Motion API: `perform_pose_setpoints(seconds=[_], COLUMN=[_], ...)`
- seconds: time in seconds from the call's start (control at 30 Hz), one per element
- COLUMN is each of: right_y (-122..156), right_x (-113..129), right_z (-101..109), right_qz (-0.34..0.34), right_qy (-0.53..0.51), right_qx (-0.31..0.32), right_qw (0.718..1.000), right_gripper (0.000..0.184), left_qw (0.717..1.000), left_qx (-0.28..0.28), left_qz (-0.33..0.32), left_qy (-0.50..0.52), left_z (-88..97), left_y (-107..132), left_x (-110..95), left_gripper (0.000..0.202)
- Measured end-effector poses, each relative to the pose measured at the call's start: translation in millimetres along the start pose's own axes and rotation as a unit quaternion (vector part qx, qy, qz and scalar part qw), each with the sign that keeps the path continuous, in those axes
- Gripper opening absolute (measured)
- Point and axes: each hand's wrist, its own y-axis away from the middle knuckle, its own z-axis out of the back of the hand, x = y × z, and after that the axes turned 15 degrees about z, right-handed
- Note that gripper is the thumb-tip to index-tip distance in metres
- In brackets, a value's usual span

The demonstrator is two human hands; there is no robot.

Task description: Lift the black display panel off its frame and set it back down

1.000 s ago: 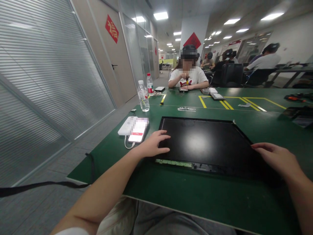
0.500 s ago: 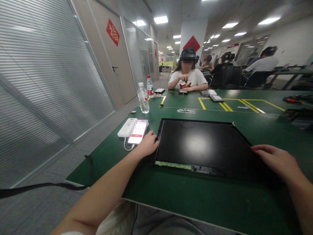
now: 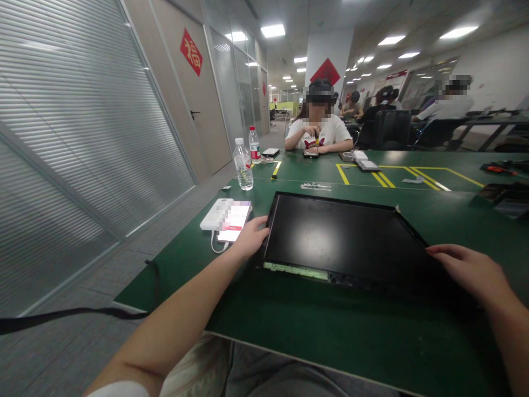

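Observation:
A black LCD screen panel (image 3: 326,237), with a dark frame and a pale green strip (image 3: 295,271) along its near left edge, lies face up in front of me. My left hand (image 3: 253,238) is closed on the panel's left edge, thumb and fingers partly hidden by it. On the opposite side, my right hand (image 3: 469,270) pinches the right edge between thumb and fingers. The panel sits slightly turned, and its near right corner is lost in dark shadow. Whether it rests fully on the green table (image 3: 264,320) I cannot tell.
Left of the panel are a lit phone (image 3: 236,220) and a white power bank (image 3: 215,214) with a cable. Two water bottles (image 3: 243,165) stand behind them. Across the table a seated person (image 3: 318,129) works on a small device. Dark tools (image 3: 502,168) lie far right.
The panel's left side has shifted slightly away from me, turning the panel a little clockwise. My left hand has moved with it; the right hand keeps its hold.

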Motion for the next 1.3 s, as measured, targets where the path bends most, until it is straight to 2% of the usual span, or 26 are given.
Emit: perform_pose_setpoints(seconds=[0.1, 0.3, 0.43, 0.6, 0.73, 0.83, 0.93, 1.03, 1.13, 1.3], right_y=[-1.0, 0.6, 1.6, -0.5, -2.2, -1.3, 0.9, 2.9, 3.4, 1.8], right_x=[-1.7, 2.6, 4.3, 1.5, -0.5, 0.8, 3.8, 6.1, 6.5, 4.8], right_z=[-0.4, 0.9, 2.5, 1.4, -0.5, 0.3, 1.9, 2.7, 2.8, 2.6], right_qz=[0.004, -0.006, -0.013, -0.004, 0.004, -0.002, -0.012, -0.01, -0.013, -0.01], right_qy=[0.003, -0.012, -0.011, -0.002, 0.003, 0.0, 0.0, -0.002, 0.0, 0.008], right_qx=[-0.006, -0.003, 0.008, 0.007, -0.001, -0.001, 0.003, 0.004, 0.012, 0.014], right_qw=[1.0, 1.0, 1.0, 1.0, 1.0, 1.0, 1.0, 1.0, 1.0, 1.0], right_gripper=[0.03, 0.029, 0.032, 0.031, 0.03, 0.03, 0.03, 0.031, 0.033, 0.033], left_qw=[0.994, 0.975, 0.965, 0.959, 0.959, 0.961, 0.966, 0.975, 0.978, 0.979], left_qx=[-0.008, 0.009, 0.008, 0.05, 0.067, 0.081, 0.088, 0.082, 0.099, 0.121], left_qz=[0.067, 0.099, 0.141, 0.162, 0.179, 0.17, 0.147, 0.107, 0.063, 0.024], left_qy=[0.089, 0.2, 0.222, 0.226, 0.207, 0.203, 0.193, 0.178, 0.171, 0.164], left_z=[-5.2, -12.2, -14.8, -16.1, -14.3, -12.9, -13.3, -14.9, -15.8, -14.4], left_y=[1.4, -2.3, -1.9, 3.3, 7.6, 7.8, 6.8, 7.8, 10.5, 12.8], left_x=[1.3, 2.7, 1.2, -3.7, -6.5, -4.9, -1.6, -0.1, -1.3, -2.8], left_gripper=[0.048, 0.054, 0.071, 0.071, 0.09, 0.091, 0.078, 0.068, 0.063, 0.069])
